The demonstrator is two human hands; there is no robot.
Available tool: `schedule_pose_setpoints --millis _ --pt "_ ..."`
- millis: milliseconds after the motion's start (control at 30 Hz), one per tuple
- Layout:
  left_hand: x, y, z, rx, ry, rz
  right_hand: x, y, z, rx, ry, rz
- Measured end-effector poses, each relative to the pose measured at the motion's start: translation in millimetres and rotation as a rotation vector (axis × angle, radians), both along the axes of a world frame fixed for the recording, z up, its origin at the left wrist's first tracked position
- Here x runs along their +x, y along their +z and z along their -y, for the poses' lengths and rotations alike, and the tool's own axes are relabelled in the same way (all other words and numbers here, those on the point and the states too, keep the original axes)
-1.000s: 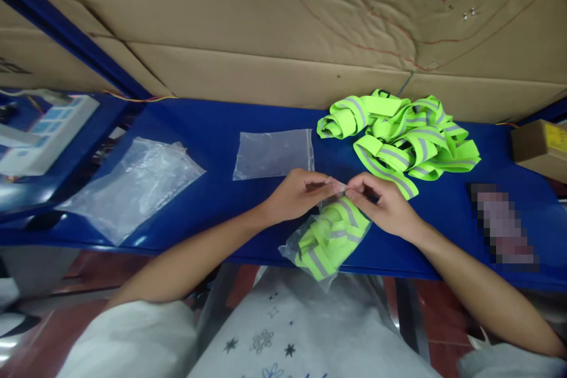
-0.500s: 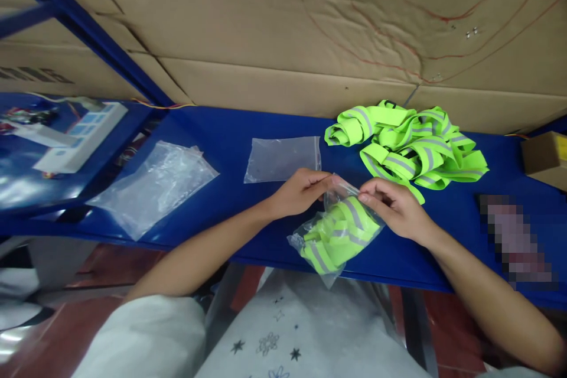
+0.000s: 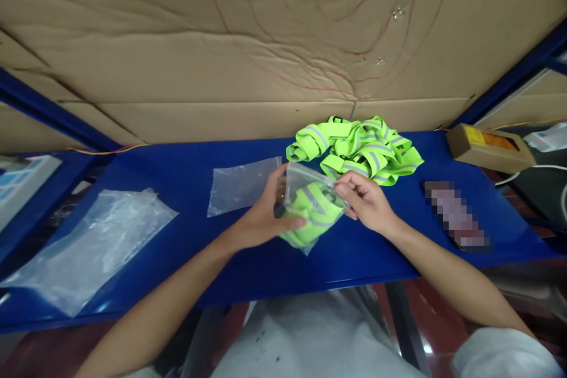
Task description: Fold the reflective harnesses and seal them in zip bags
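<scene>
A clear plastic bag [image 3: 313,209] with a folded neon-yellow reflective strap inside is held above the blue table. My right hand [image 3: 365,201] pinches its upper right corner between thumb and fingers. On the left side, my left hand [image 3: 264,215] has its thumb over the bag's front and its fingers spread behind the edge, cupping the bag. Behind the bag lies a heap of neon-yellow straps [image 3: 372,150] with grey stripes. A flat, see-through bag [image 3: 234,186] rests just left of my left hand.
Several clear bags [image 3: 95,242] are stacked on the blue table [image 3: 177,260] at left. A pixelated flat object [image 3: 456,215] lies at right, near a brown box [image 3: 489,146] with a yellow label. A cardboard wall [image 3: 221,71] stands behind the table.
The view has turned to the right. My left hand has left the bag's top edge and opened around its left side. My right hand still grips the upper right corner.
</scene>
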State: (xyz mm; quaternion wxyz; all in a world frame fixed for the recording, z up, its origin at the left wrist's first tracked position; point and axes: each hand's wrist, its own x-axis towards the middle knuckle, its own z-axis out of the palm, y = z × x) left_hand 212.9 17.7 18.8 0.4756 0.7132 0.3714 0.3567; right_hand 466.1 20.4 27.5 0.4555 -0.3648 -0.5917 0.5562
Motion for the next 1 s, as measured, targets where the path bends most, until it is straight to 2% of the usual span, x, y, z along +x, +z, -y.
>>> schedule_pose_setpoints --millis 100,167,300,400,467,533,600,667,733,767,833,900,1000 --pt "18 -6.5 22 0.349 0.229 -0.336 -2 6.1 -1 -0.132 -0.102 -0.214" --pt "27 -10.4 32 0.487 0.269 -0.487 -5 10.0 0 -0.259 -0.063 -0.328" --pt "30 -9.2 34 0.570 0.275 -0.452 -7 14.2 7 -0.415 0.176 -0.449" --pt "19 7.1 29 0.715 0.303 -0.415 -4 15.1 11 -0.378 0.271 -0.466" --pt "3 24.2 23 0.840 0.356 -0.449 -1 14.3 12 -0.261 0.270 -0.389" --pt "-24 41.0 10 0.930 0.479 -0.520 2 12.1 13 -0.074 0.203 -0.213" --pt "-62 52.3 -12 0.910 0.580 -0.645 3 8.6 16 0.123 0.155 0.040" --pt "-108 55.3 -38 0.834 0.573 -0.778 1 4.3 21 0.288 0.191 0.288" --pt "-152 49.9 -63 0.689 0.496 -0.929 -3 -0.3 27 0.420 0.314 0.490" --pt "-171 44.5 -74 0.655 0.498 -0.964 -6 -2.7 29 0.475 0.379 0.570" --pt "-198 30.5 -91 0.595 0.479 -1.011 -11 -7.6 33 0.558 0.484 0.697" --pt "-209 15.2 -100 0.561 0.466 -1.039 -14 -12.5 34 0.592 0.532 0.767" --pt "-201 -0.7 -100 0.559 0.530 -1.061 -14 -19.5 29 0.598 0.502 0.769"
